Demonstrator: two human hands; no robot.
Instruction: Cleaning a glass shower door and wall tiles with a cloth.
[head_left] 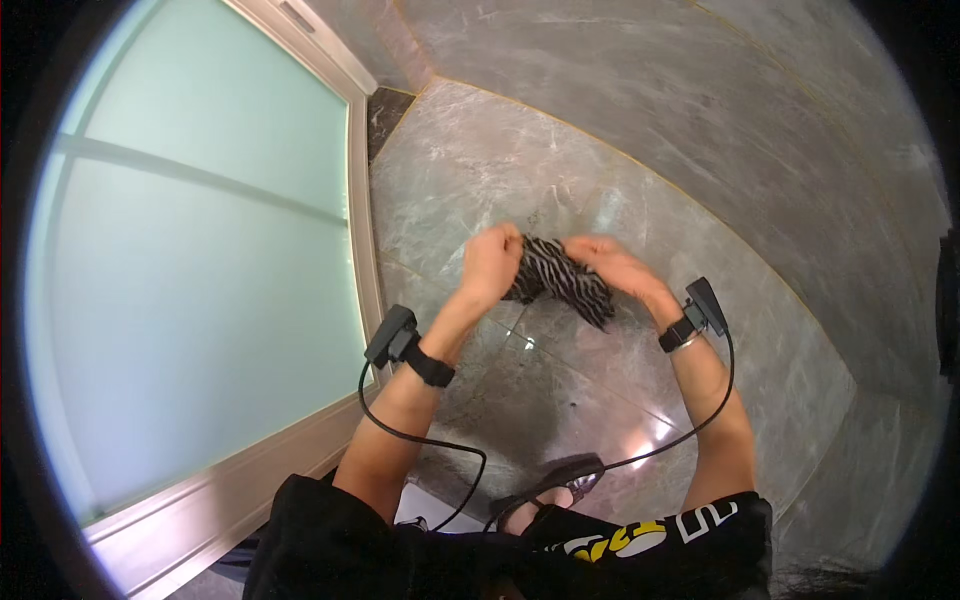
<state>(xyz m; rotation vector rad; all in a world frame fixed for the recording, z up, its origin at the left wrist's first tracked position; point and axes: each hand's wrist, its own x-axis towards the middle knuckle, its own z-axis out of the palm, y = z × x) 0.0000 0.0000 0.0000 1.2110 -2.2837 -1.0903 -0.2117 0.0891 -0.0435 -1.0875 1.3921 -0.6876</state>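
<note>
A black cloth with pale zebra stripes (563,275) hangs bunched between my two hands, above the floor. My left hand (490,264) has its fingers curled closed at the cloth's upper left edge. On the other side, my right hand (608,262) pinches its upper right edge, the fingers slightly blurred. The lower end of the cloth droops toward the lower right. What kind of item the cloth is, I cannot make out.
Grey marbled tiles (470,160) cover the floor. A frosted glass door (210,250) in a pale frame stands at the left, and a grey marbled wall (720,110) curves along the far right. Cables run from wrist-worn devices (705,305). My shoe (580,478) is below.
</note>
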